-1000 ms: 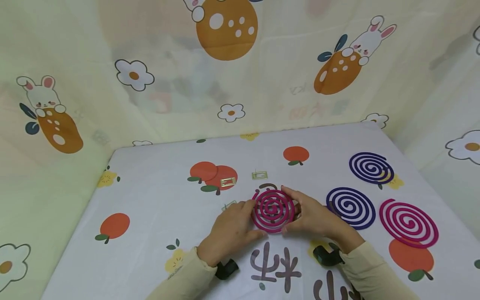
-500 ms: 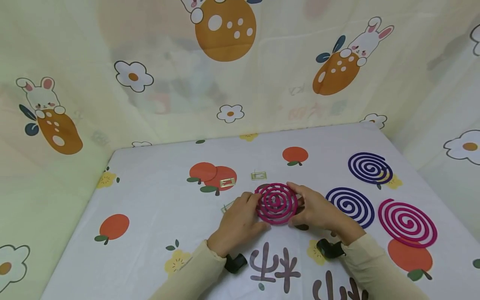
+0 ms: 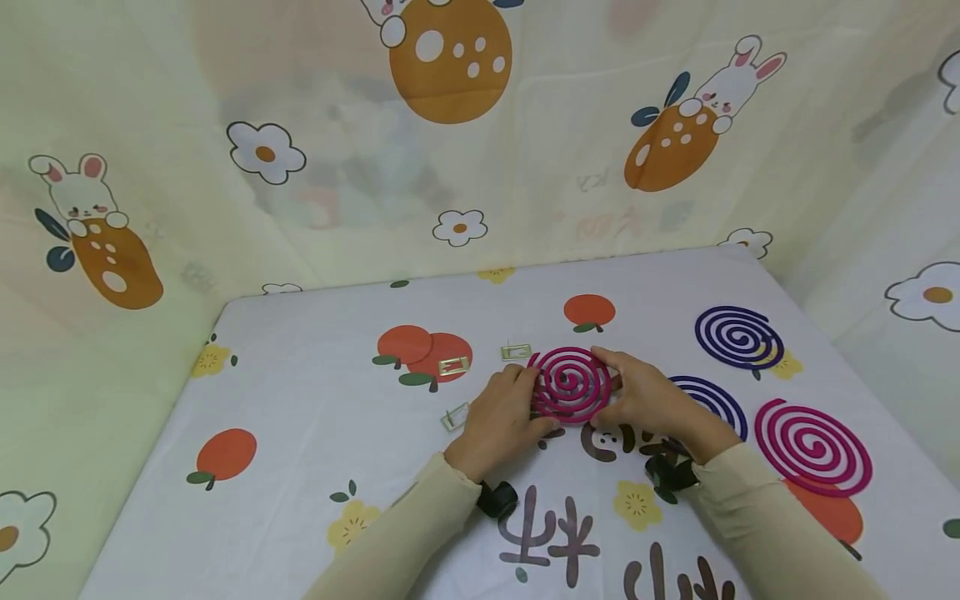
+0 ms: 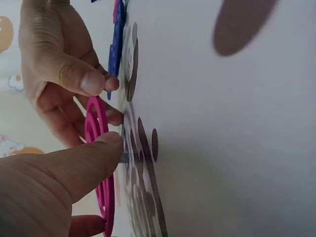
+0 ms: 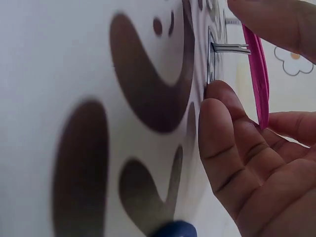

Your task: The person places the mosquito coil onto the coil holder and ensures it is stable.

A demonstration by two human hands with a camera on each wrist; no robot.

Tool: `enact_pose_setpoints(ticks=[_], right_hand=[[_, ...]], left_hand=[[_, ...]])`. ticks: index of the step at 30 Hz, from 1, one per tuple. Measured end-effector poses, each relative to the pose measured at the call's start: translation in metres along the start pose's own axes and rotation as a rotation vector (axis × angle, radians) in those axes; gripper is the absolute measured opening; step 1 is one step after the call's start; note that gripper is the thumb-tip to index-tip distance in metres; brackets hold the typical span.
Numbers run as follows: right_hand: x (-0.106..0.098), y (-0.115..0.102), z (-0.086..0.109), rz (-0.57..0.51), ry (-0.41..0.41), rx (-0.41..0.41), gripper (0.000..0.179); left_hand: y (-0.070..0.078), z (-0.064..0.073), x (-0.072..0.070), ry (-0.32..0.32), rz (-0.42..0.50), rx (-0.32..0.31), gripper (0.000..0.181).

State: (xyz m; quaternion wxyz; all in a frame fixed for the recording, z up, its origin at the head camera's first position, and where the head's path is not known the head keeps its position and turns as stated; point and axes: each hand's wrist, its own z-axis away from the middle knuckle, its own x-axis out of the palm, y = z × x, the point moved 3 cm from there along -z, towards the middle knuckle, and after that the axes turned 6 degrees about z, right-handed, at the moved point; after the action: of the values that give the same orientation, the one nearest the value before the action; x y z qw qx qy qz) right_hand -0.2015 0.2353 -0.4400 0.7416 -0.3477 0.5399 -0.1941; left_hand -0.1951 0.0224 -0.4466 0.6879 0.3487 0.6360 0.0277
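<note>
A pink mosquito coil lies flat between my two hands, a little above the tablecloth. My left hand grips its left edge, with the thumb on the near side. My right hand holds the opposite edge, fingers curled by the rim. Below the coil stands a small metal coil stand, whose upright prong reaches the coil's underside in the right wrist view. Most of that stand is hidden from the head view.
Three more metal stands lie left of the coil: one on the printed fruit, another stand behind, a third stand by the left hand. Two blue coils and another pink coil lie at right; the right arm partly covers one blue coil.
Both hands have carried the pink coil away from the body and slightly right. The metal stand beside my left hand now shows more fully, and the right hand covers more of the nearer blue coil.
</note>
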Motion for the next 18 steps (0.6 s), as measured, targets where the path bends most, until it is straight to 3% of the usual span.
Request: enact_pose_setpoints(ticks=[10,18], right_hand=[[-0.016,0.006,-0.011,0.097,0.010,0.038,0.109],[-0.027,0.012,-0.017,0.116,0.024,0.049,0.109]], left_hand=[[0.010,-0.024,0.007,0.012,-0.054,0.012,0.071],[0.015,-0.041,0.015,0.024,-0.087,0.010,0.070]])
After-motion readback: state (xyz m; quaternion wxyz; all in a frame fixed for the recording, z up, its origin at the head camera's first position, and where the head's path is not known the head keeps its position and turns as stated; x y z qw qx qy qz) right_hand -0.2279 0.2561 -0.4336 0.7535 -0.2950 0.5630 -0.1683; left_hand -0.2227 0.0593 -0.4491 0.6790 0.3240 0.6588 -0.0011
